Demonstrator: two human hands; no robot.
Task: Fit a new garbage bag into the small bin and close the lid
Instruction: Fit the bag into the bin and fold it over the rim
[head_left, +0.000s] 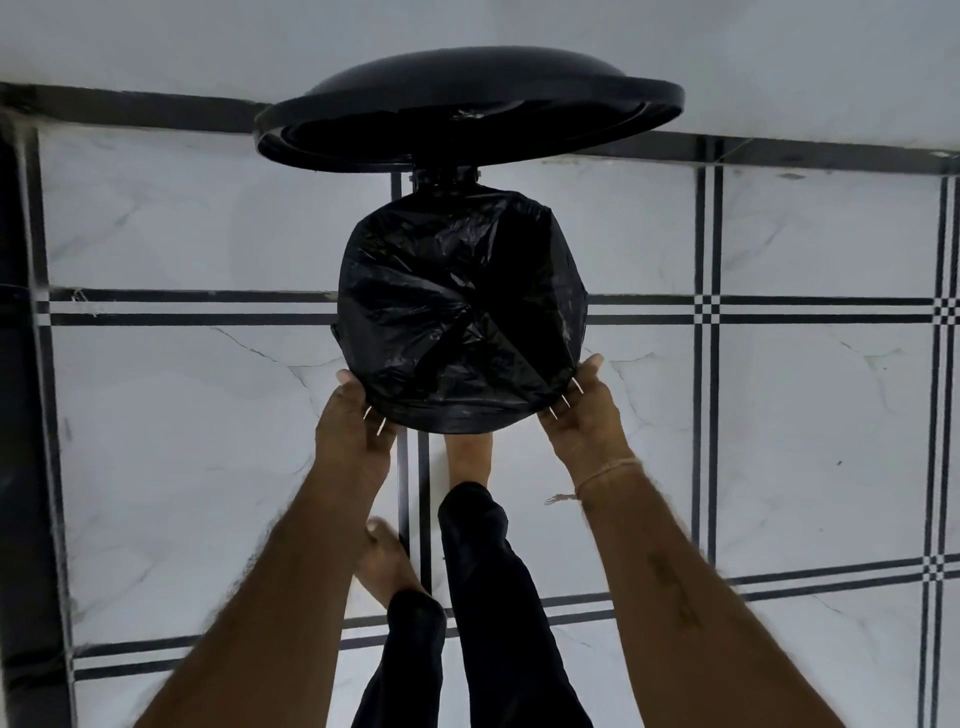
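Note:
A small round black bin stands on the tiled floor below me, its mouth covered by a crumpled black garbage bag (462, 312) stretched over the rim. The bin's round black lid (467, 104) stands raised on its hinge at the far side. My left hand (356, 421) grips the bag and rim at the near left edge. My right hand (579, 405) grips the bag and rim at the near right edge. A bare foot (470, 457) shows just under the near side of the bin; whether it presses a pedal is hidden.
The floor (779, 415) is white marble-look tile with black double lines. A white wall (156, 41) runs behind the bin. A dark vertical edge (21, 415) stands at the far left. My other bare foot (387, 556) and black trouser legs are in front of the bin.

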